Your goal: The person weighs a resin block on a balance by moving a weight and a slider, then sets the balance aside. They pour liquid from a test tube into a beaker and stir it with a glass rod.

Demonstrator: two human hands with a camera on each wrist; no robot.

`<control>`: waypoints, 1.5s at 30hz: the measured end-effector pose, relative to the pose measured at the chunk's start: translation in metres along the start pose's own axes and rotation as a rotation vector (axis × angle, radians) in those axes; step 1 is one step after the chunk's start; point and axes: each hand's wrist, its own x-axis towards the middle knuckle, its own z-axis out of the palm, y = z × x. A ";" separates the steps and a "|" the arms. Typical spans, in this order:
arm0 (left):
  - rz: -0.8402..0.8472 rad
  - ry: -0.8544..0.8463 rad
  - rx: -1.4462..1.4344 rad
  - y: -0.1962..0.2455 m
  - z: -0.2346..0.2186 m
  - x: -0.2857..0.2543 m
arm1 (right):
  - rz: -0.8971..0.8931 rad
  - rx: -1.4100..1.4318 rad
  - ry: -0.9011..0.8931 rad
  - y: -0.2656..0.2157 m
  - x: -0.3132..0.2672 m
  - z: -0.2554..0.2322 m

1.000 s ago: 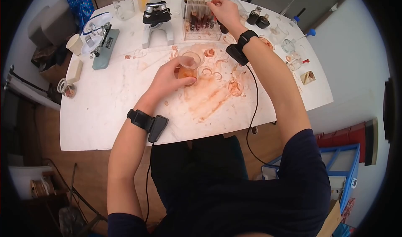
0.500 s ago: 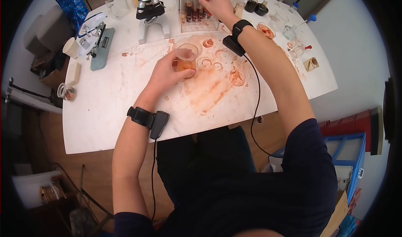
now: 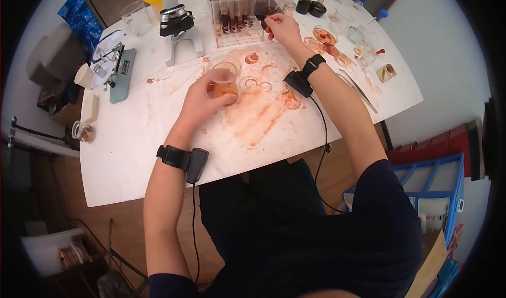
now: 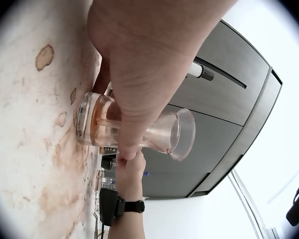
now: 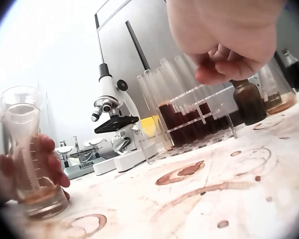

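My left hand (image 3: 200, 100) grips a clear, flared measuring glass (image 3: 225, 76) around its middle, upright, with a little orange liquid at the bottom. Its graduations and thick base show in the right wrist view, close over the stained tabletop. My right hand (image 3: 287, 33), fingers bent together, is just right of the test tube rack (image 3: 240, 38). Several test tubes (image 5: 177, 109) with dark red liquid stand in that rack. In the right wrist view the hand overlaps the neck of a brown bottle (image 5: 250, 105); I cannot tell whether its fingertips hold anything.
A microscope (image 3: 179, 26) and a balance (image 3: 122, 74) stand to the left. Dark bottles (image 3: 317, 7), a petri dish (image 3: 325, 35) with red contents, and tweezers (image 3: 361, 92) are at the right. Red-brown stains (image 3: 258, 108) cover the middle of the white table (image 3: 137, 150).
My right hand has moved from the test tubes down and right, beside the rack. The left hand keeps hold of the measuring glass in about the same place. The head view has shifted.
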 end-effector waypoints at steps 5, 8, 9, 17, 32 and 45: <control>0.019 0.019 0.001 0.001 0.002 0.001 | -0.066 -0.054 -0.047 0.002 0.004 0.006; 0.000 0.012 0.009 -0.003 0.001 0.002 | -0.115 -0.162 -0.041 0.002 0.020 0.013; -0.007 0.014 0.002 -0.003 0.001 0.002 | -0.134 -0.206 -0.024 0.004 0.027 0.014; -0.063 0.002 -0.033 0.004 0.000 0.000 | -0.177 -0.355 -0.023 -0.010 0.063 0.017; 0.022 0.009 0.014 -0.003 0.000 0.002 | -0.233 -0.380 -0.037 -0.011 0.084 0.024; 0.044 0.006 0.009 -0.004 -0.001 0.003 | -0.088 -0.351 -0.095 0.016 0.077 0.047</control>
